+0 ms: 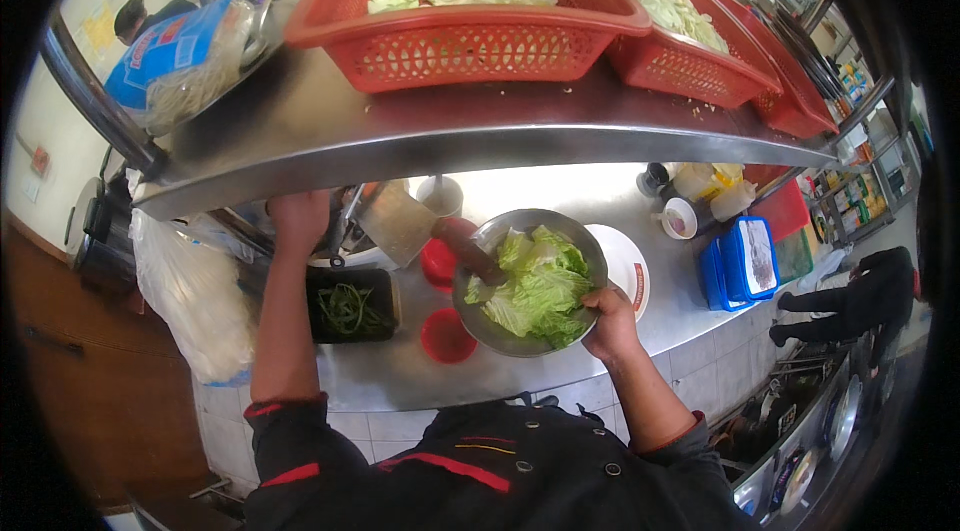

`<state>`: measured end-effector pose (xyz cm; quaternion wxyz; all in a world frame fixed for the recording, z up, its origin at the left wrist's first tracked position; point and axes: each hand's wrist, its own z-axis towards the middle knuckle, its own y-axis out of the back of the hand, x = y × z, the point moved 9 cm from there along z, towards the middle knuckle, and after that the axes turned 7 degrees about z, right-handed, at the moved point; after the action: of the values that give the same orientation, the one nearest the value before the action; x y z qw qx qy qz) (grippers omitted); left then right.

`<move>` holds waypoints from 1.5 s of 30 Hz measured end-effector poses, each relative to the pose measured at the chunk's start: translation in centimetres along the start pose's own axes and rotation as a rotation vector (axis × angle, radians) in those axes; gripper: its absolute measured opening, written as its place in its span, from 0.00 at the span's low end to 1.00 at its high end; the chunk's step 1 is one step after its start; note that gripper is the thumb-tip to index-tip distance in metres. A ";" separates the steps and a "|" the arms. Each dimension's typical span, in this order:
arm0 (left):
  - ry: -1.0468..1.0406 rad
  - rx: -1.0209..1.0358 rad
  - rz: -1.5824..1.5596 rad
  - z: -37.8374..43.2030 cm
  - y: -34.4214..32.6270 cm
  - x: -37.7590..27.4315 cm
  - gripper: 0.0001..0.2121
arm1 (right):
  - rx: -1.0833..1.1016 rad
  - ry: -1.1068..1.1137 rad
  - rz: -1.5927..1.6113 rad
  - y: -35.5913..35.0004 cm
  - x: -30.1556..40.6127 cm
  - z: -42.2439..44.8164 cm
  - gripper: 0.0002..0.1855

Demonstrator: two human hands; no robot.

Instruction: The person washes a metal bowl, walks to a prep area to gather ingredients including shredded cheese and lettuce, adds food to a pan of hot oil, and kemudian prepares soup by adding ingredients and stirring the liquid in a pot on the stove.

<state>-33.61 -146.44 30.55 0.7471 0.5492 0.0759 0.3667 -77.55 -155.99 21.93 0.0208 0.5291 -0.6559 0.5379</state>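
My right hand (611,321) grips the right rim of a round metal bowl (480,332) that holds green cabbage leaves (536,283). The brown handle of a cleaver (469,249) lies over the bowl's left rim, its broad blade (397,222) pointing left past the bowl. My left hand (300,212) reaches under the front edge of the steel shelf, over the left part of the counter; its fingers are mostly hidden by the shelf, so what it touches cannot be told. Below it stands a black tray (315,332) with green stalks (346,309).
Overhead, a steel shelf (480,144) carries red plastic baskets (480,50) of cabbage leaves. Two red bowls (448,336) (437,261) and a white plate (630,268) flank the metal bowl. Blue containers (720,268) stand right; a plastic bag (191,291) hangs left. A person (855,298) is far right.
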 end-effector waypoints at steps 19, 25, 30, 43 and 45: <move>-0.496 -0.815 -0.479 -13.0 22.8 -9.4 0.12 | -0.065 0.215 0.152 12.2 -0.1 -4.0 0.19; 0.271 -0.131 -0.853 -11.4 26.7 -18.4 0.12 | -0.292 0.529 0.352 27.7 -0.1 -11.5 0.13; -0.841 -1.145 -0.883 -20.5 36.7 -33.3 0.06 | -0.553 0.827 0.507 43.5 0.4 -27.6 0.16; -1.709 -0.205 -1.438 -33.3 38.5 -72.4 0.15 | -1.418 1.807 1.008 61.6 -17.0 -66.2 0.26; -1.701 -0.117 -1.477 -34.9 39.1 -78.0 0.14 | -1.521 1.894 1.048 61.9 -23.5 -69.4 0.25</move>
<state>-125.93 -163.98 28.79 0.6147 0.4052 -0.1687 -0.6554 -149.18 -98.30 -5.31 0.5486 -0.5071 -0.6495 0.1417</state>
